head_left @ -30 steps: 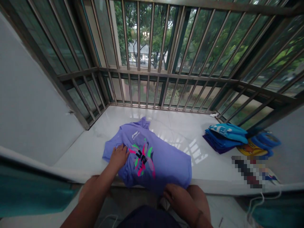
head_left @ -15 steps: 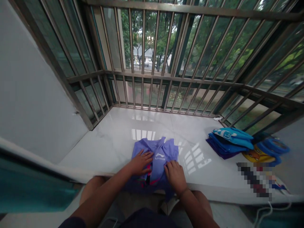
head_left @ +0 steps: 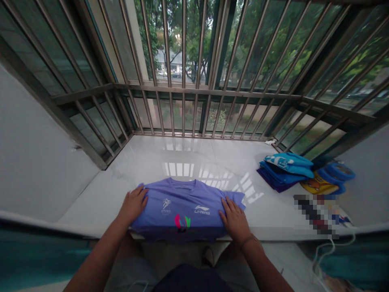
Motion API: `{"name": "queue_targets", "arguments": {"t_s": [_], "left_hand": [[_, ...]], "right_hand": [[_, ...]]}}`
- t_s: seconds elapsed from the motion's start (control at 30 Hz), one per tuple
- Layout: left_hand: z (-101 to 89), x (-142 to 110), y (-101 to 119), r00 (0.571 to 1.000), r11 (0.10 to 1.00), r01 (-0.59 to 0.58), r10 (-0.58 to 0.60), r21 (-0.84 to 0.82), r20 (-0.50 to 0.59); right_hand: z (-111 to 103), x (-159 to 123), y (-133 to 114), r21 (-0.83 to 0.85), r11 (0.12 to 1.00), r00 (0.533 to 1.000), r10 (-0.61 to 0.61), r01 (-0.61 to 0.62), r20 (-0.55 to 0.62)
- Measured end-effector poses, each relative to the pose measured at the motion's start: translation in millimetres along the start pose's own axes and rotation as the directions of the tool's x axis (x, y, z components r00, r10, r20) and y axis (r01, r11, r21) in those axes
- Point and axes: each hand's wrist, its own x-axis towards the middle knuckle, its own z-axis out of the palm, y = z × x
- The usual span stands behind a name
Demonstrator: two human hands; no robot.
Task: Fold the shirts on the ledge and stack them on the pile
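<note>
1. A purple T-shirt lies flat along the near edge of a white ledge, its collar facing away from the person.
2. The left hand rests open on the shirt's left end, fingers spread, gripping nothing.
3. The right hand presses open on the shirt's right end, also holding nothing.
4. Toward the ledge's far right, a stack of folded blue clothes sits just beside a yellow packet and a blue coiled item.
5. Metal window bars rise along the ledge's far side.
</note>
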Motion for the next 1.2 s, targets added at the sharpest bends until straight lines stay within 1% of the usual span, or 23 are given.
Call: {"name": "queue_targets", "arguments": {"t_s": [0.07,0.13,0.17,0.2,0.23,0.27,0.3,0.33,0.37,0.4,0.43,0.47,0.5,0.53,0.57,0.6,0.67,0.77,0.83,0.9,1.0,1.13,1.2], "left_hand": [[-7.5,-1.2,-24.6,0.997,0.998,0.063,-0.063,0.027,0.034],[-15.8,-4.5,-39.6,0.990,0.992,0.122,-0.124,0.041,0.071],[-20.2,-7.0,-42.4,0.982,0.984,0.169,-0.173,0.047,0.079],[-24.7,-10.0,-41.5,0.969,0.971,0.234,-0.238,0.056,0.061],[-28.7,-13.3,-36.6,0.952,0.950,0.305,-0.307,0.066,0.010],[-32.0,-16.6,-27.4,0.931,0.929,0.362,-0.358,0.072,-0.068],[-34.1,-19.9,-14.0,0.916,0.920,0.385,-0.371,0.075,-0.151],[-34.3,-22.9,3.3,0.913,0.927,0.368,-0.345,0.077,-0.220],[-32.3,-25.7,23.7,0.931,0.952,0.296,-0.270,0.077,-0.246],[-27.9,-28.2,46.3,0.965,0.982,0.176,-0.158,0.069,-0.208],[-21.2,-30.6,69.9,0.990,0.998,0.053,-0.047,0.045,-0.135],[-12.5,-32.7,92.9,0.998,0.999,-0.035,0.036,0.008,-0.060],[-2.7,-34.6,114.0,0.996,0.996,-0.084,0.084,-0.023,-0.001],[7.5,-35.9,131.8,0.994,0.994,-0.106,0.107,-0.036,0.033],[17.1,-36.1,145.6,0.992,0.993,-0.117,0.118,-0.037,0.046],[25.4,-35.0,154.7,0.991,0.992,-0.124,0.125,-0.035,0.051],[36.3,-27.1,160.3,0.988,0.989,-0.145,0.147,-0.039,0.047],[39.3,1.2,149.3,0.980,0.978,-0.188,0.192,-0.092,0.045],[36.9,28.8,141.1,0.976,0.969,-0.209,0.215,-0.129,0.032],[33.7,59.6,137.8,0.971,0.961,-0.231,0.237,-0.149,0.026],[29.5,106.5,141.4,0.966,0.958,-0.247,0.256,-0.148,0.042],[26.6,164.0,147.1,0.969,0.963,-0.232,0.241,-0.135,0.059],[26.6,188.2,146.5,0.965,0.959,-0.248,0.257,-0.135,0.060]], "right_hand": [[3.7,-4.2,1.6,-0.015,0.999,1.000,0.031,-0.031,-0.004],[5.4,-6.7,-0.8,-0.023,0.998,0.998,0.064,-0.064,-0.006],[5.3,-7.2,-3.0,-0.029,0.996,0.997,0.082,-0.082,-0.005],[4.5,-7.3,-5.7,-0.037,0.994,0.995,0.102,-0.102,-0.007],[3.2,-6.9,-9.0,-0.048,0.991,0.992,0.124,-0.125,-0.012],[1.6,-6.1,-12.8,-0.059,0.987,0.989,0.146,-0.147,-0.021],[-0.3,-4.8,-17.3,-0.070,0.984,0.987,0.160,-0.162,-0.031],[-2.1,-3.2,-22.6,-0.079,0.983,0.986,0.161,-0.164,-0.041],[-3.8,-1.3,-28.7,-0.085,0.985,0.988,0.145,-0.149,-0.049],[-5.1,0.9,-35.5,-0.081,0.991,0.994,0.100,-0.104,-0.046],[-6.1,3.2,-42.6,-0.066,0.997,0.999,0.031,-0.033,-0.028],[-6.7,5.6,-49.7,-0.040,0.998,0.999,-0.045,0.045,0.002],[-7.0,8.0,-56.3,-0.008,0.994,0.993,-0.110,0.111,0.038],[-7.3,10.6,-61.9,0.023,0.988,0.985,-0.155,0.154,0.074],[-7.6,13.4,-66.1,0.049,0.984,0.979,-0.177,0.173,0.106],[-8.2,16.7,-68.8,0.063,0.984,0.976,-0.175,0.168,0.131],[-10.7,25.7,-69.5,0.069,0.988,0.978,-0.145,0.135,0.153],[-17.0,47.7,-62.4,0.068,0.991,0.979,-0.125,0.115,0.160],[-21.0,68.9,-55.7,0.059,0.993,0.980,-0.115,0.107,0.162],[-23.4,94.5,-49.4,0.051,0.994,0.980,-0.103,0.095,0.169],[-24.1,136.8,-41.1,0.045,0.996,0.981,-0.087,0.080,0.174],[-23.2,190.5,-30.2,0.027,0.991,0.979,-0.133,0.130,0.154],[-21.9,212.9,-24.5,0.020,0.989,0.979,-0.146,0.145,0.144]]}}
